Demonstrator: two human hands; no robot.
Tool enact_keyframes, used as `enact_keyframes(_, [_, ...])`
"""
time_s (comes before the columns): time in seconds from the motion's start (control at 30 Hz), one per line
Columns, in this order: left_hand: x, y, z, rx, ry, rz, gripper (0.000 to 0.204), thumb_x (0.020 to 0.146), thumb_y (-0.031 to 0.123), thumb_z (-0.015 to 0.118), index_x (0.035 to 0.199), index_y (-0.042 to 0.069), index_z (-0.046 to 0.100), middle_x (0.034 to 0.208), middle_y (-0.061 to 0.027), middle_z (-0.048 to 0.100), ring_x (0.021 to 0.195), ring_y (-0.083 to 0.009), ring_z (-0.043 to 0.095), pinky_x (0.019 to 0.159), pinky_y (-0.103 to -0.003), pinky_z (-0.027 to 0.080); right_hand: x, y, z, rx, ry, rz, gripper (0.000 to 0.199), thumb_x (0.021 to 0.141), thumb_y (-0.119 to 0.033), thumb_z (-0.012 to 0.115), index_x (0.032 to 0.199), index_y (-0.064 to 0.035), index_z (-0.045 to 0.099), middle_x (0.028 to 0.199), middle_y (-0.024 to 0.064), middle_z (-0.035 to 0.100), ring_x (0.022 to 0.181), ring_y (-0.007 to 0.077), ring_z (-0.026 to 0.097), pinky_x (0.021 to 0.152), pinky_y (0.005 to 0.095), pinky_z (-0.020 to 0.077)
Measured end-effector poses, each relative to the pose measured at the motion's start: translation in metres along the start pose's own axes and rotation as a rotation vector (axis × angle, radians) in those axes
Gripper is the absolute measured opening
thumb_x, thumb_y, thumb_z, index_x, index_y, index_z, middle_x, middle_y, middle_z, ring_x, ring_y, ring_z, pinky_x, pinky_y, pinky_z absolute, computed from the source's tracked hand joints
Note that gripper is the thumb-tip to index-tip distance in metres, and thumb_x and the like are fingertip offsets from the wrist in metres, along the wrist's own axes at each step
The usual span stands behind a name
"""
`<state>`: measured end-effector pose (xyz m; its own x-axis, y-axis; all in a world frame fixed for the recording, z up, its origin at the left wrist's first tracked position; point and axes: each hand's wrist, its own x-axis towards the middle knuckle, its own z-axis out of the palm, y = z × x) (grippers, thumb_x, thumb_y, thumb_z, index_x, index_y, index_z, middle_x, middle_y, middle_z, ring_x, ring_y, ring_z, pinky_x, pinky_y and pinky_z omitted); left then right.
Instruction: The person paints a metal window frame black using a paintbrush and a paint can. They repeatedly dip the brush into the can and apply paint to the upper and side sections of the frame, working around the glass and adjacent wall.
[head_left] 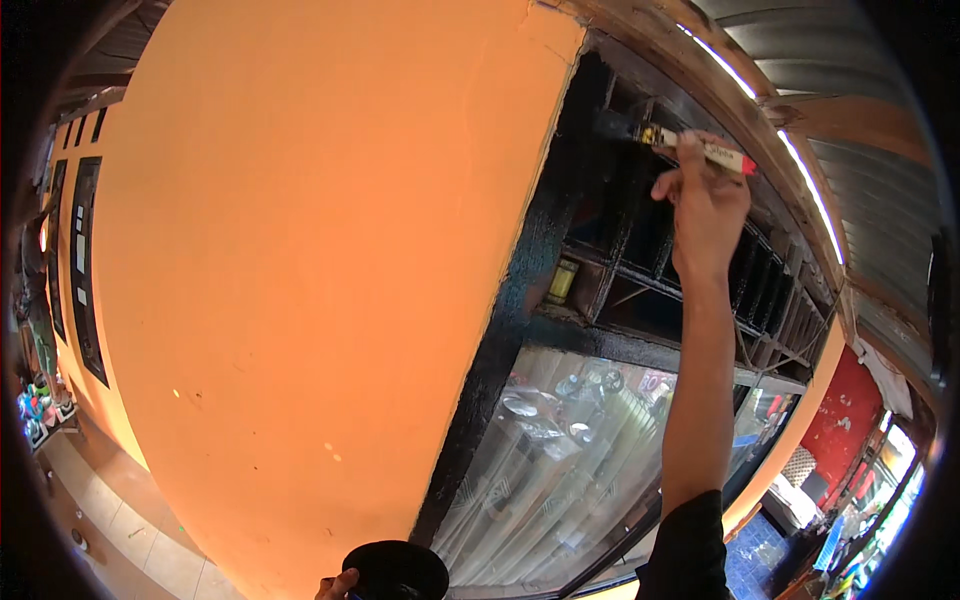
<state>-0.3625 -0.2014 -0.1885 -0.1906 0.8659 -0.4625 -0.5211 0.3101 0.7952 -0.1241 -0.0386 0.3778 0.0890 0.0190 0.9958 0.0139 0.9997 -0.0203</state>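
Observation:
My right hand (pixel 712 215) is raised at the upper right with its fingers closed round the handle of a paintbrush (pixel 728 157). The handle is pale with a red end. Its dark bristles point left, close to the upper part of the black window frame (pixel 535 255); whether they touch it I cannot tell. At the bottom edge, my left hand (pixel 337 584) grips the side of a round black container (pixel 397 568), most likely a paint pot; its contents are too dark to make out. Only the fingers of that hand show.
An orange wall (pixel 330 230) fills the left and middle. Right of it, a wooden lattice (pixel 640 275) sits above a glass pane (pixel 560 450) with pale curtains. Wooden beams (pixel 800 200) and corrugated roofing (pixel 850 50) hang overhead. Tiled floor (pixel 140 530) shows lower left.

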Motion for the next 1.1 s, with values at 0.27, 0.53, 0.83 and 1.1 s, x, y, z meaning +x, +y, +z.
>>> enact_keyframes(0.27, [-0.011, 0.0, -0.003, 0.004, 0.027, 0.021, 0.092, 0.08, 0.072, 0.068, 0.146, 0.009, 0.051, 0.133, -0.0227, 0.059, 0.103, -0.0315, 0.058, 0.064, -0.04, 0.049, 0.041, 0.035, 0.039, 0.202, 0.137, 0.062, 0.021, 0.094, -0.006, 0.073, 0.103, 0.0013, 0.055, 0.076, 0.0122, 0.067, 0.052, 0.0145, 0.058, 0.045, 0.0282, 0.045])
enact_keyframes(0.53, [-0.002, -0.01, -0.011, -0.001, 0.065, 0.041, 0.082, 0.08, 0.072, 0.068, 0.136, 0.013, 0.058, 0.122, -0.0138, 0.063, 0.098, -0.0263, 0.056, 0.068, -0.038, 0.047, 0.027, 0.044, 0.047, -0.299, 0.118, -0.356, 0.021, 0.095, -0.013, 0.072, 0.103, -0.0032, 0.056, 0.073, 0.0063, 0.064, 0.053, 0.0131, 0.058, 0.057, 0.0281, 0.0474])
enact_keyframes(0.83, [-0.007, -0.007, 0.0, -0.016, 0.075, 0.009, 0.065, 0.079, 0.07, 0.071, 0.118, 0.019, 0.061, 0.091, -0.0038, 0.056, 0.073, -0.016, 0.047, 0.051, -0.03, 0.036, 0.023, 0.017, 0.054, -0.698, -0.065, -0.507, 0.021, 0.098, -0.024, 0.069, 0.104, -0.0062, 0.061, 0.069, 0.0032, 0.065, 0.06, 0.0142, 0.062, 0.065, 0.0326, 0.05])
enact_keyframes(1.1, [-0.015, 0.004, 0.005, -0.067, 0.052, 0.025, 0.085, 0.084, 0.053, 0.07, 0.15, 0.011, 0.038, 0.142, -0.0187, 0.05, 0.121, -0.0355, 0.053, 0.095, -0.053, 0.046, 0.02, 0.014, 0.05, -0.811, -0.206, -0.5, 0.022, 0.099, -0.028, 0.067, 0.106, -0.0076, 0.062, 0.079, 0.0088, 0.073, 0.076, 0.0183, 0.073, 0.073, 0.0341, 0.0521])
